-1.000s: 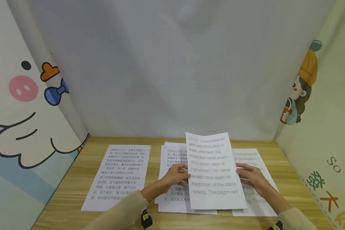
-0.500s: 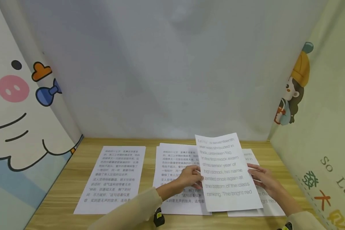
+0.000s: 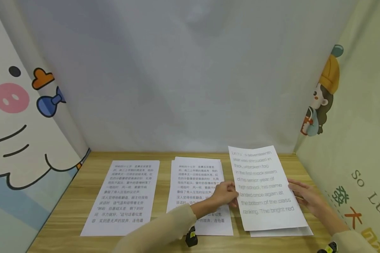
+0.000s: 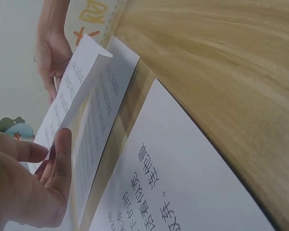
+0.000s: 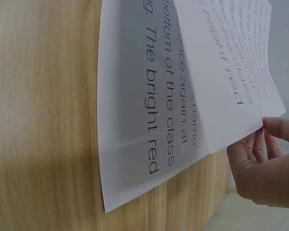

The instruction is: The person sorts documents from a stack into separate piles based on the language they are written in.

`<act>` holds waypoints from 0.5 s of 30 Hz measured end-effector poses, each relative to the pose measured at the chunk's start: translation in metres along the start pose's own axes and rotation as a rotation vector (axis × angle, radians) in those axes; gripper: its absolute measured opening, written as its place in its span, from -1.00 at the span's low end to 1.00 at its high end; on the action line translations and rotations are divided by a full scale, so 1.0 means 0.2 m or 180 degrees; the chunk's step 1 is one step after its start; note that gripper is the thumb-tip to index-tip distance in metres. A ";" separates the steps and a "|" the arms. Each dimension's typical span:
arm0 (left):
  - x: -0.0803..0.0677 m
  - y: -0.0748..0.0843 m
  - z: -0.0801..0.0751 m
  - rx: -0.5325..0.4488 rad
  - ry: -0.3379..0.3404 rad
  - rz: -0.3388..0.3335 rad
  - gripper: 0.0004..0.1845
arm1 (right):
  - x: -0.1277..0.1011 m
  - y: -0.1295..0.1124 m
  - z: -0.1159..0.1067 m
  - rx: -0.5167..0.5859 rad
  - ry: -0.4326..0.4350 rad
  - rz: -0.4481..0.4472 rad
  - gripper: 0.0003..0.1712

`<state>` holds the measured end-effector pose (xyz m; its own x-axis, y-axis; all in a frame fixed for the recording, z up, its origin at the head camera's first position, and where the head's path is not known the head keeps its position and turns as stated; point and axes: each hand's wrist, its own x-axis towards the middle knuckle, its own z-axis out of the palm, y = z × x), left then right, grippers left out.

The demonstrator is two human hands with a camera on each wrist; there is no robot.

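Note:
A white sheet with English print (image 3: 266, 189) is held slightly raised over the right side of the wooden table (image 3: 164, 242). My left hand (image 3: 233, 196) pinches its left edge, thumb on top (image 4: 62, 149). At the opposite edge, my right hand (image 3: 296, 191) holds it with the fingertips (image 5: 274, 126). Under the sheet (image 5: 221, 62) lies another English sheet (image 5: 135, 125), flat on the table, its bottom edge (image 3: 282, 232) showing. A stack of sheets with Chinese print (image 3: 199, 186) lies just left of my left hand.
A single Chinese-print sheet (image 3: 123, 196) lies at the table's left. Cartoon-printed panels stand along the left side (image 3: 19, 140) and the right side (image 3: 351, 158), with a grey backdrop (image 3: 190, 88) behind. Bare wood shows along the front edge.
Both hands have carried the English sheet to the right, from over the middle stack to above the right-hand sheet, and it now hangs lower.

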<state>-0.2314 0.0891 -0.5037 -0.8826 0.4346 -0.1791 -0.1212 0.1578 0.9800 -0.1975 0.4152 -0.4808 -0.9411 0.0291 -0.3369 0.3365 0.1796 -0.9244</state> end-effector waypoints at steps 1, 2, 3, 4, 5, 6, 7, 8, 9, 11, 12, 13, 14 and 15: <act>0.01 0.00 0.01 0.0006 -0.0004 0.0013 -0.73 | 0.00 0.00 -0.01 0.0004 0.0028 -0.0010 -0.71; 0.01 -0.01 0.03 0.0019 -0.0011 0.0035 -0.73 | 0.00 0.00 -0.02 -0.0003 0.0051 -0.0020 -0.69; 0.02 -0.01 0.04 0.0006 -0.0008 0.0047 -0.74 | 0.00 -0.01 -0.03 -0.0003 0.0077 -0.0025 -0.67; 0.02 -0.02 0.05 -0.0006 -0.0006 0.0063 -0.75 | 0.00 -0.01 -0.04 -0.0006 0.0088 -0.0041 -0.67; 0.03 -0.03 0.06 -0.0029 -0.0005 0.0067 -0.76 | 0.00 -0.01 -0.04 -0.0006 0.0123 -0.0045 -0.67; 0.03 -0.04 0.08 -0.0049 -0.0001 0.0075 -0.76 | 0.00 0.00 -0.05 -0.0022 0.0128 -0.0047 -0.68; 0.04 -0.05 0.09 -0.0072 0.0006 0.0081 -0.75 | -0.01 0.00 -0.06 -0.0032 0.0142 -0.0046 -0.70; 0.04 -0.06 0.10 -0.0079 0.0017 0.0095 -0.74 | -0.01 0.01 -0.07 -0.0047 0.0141 -0.0035 -0.73; 0.04 -0.06 0.11 -0.0090 0.0033 0.0106 -0.72 | -0.01 0.01 -0.08 -0.0054 0.0155 -0.0017 -0.75; 0.05 -0.08 0.13 -0.0101 0.0064 0.0145 -0.69 | -0.02 0.02 -0.10 -0.0074 0.0161 0.0006 -0.79; 0.05 -0.08 0.13 -0.0104 0.0085 0.0165 -0.68 | -0.02 0.02 -0.11 -0.0081 0.0172 0.0026 -0.79; 0.05 -0.09 0.14 -0.0104 0.0102 0.0181 -0.68 | -0.02 0.03 -0.11 -0.0098 0.0206 0.0046 -0.80; 0.06 -0.09 0.15 -0.0115 0.0114 0.0185 -0.68 | -0.01 0.03 -0.12 -0.0107 0.0235 0.0075 -0.80; 0.06 -0.10 0.15 -0.0127 0.0118 0.0180 -0.68 | -0.01 0.04 -0.12 -0.0117 0.0265 0.0099 -0.81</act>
<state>-0.2260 0.1186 -0.5275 -0.9047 0.4087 -0.1206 -0.0878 0.0982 0.9913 -0.1936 0.4401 -0.4830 -0.9302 0.1165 -0.3479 0.3656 0.2131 -0.9060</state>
